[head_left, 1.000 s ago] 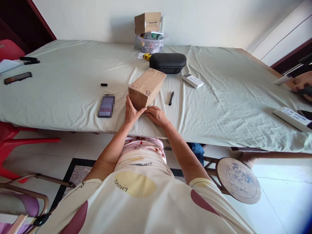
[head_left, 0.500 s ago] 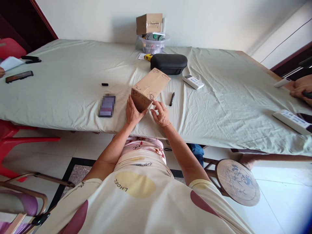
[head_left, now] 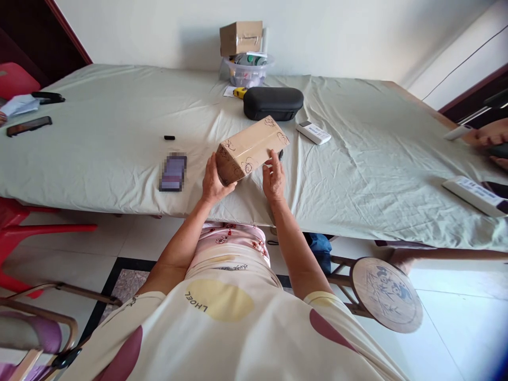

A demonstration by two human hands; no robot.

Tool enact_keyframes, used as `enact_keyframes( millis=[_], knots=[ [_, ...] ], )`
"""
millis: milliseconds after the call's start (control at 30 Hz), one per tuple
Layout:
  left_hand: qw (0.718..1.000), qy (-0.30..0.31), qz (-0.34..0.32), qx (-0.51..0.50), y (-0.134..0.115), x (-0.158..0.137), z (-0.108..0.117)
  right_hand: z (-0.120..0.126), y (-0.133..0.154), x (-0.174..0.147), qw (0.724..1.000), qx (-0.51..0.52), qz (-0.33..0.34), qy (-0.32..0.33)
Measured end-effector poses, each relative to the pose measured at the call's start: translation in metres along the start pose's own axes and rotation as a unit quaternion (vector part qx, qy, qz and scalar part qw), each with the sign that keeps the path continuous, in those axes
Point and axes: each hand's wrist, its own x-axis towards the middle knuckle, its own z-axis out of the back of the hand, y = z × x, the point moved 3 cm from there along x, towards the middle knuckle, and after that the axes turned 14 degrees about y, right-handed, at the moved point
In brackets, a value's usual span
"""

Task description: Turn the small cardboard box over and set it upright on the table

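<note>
A cardboard box with loopy dark drawings at its corners is held at a slant above the cloth-covered table. My left hand grips its near left end, with the thumb underneath and the fingers along the side. My right hand is at the box's right side, fingers loosely bent and apart, the fingertips at its edge without a grasp around it. A black pen is mostly hidden behind that hand and the box. To the left lie a small black pen cap and a phone with a blurred screen.
Behind the box are a black case, a yellow tape measure and a plastic basket with another carton on top. A white device lies to the right. Another person's hand is at the right edge.
The box has turned clockwise, its far end swinging right and covering most of the pen. My right hand has shifted right and forward along its side; my left hand still holds it.
</note>
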Motion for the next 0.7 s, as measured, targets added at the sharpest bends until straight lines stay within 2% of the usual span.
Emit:
enact_keyframes(
  millis=[200, 467, 700],
  knots=[
    [0.999, 0.011, -0.017, -0.045, 0.007, -0.001, 0.006, 0.011, -0.016, 0.003, 0.995, -0.011, -0.056, -0.078],
    [0.996, 0.0, -0.032, -0.086, 0.008, -0.001, 0.008, 0.016, -0.012, 0.001, 0.991, 0.054, -0.087, -0.089],
    [0.981, -0.013, -0.056, -0.187, 0.011, -0.001, 0.003, 0.018, -0.016, 0.001, 0.988, 0.075, -0.12, -0.065]
  ],
)
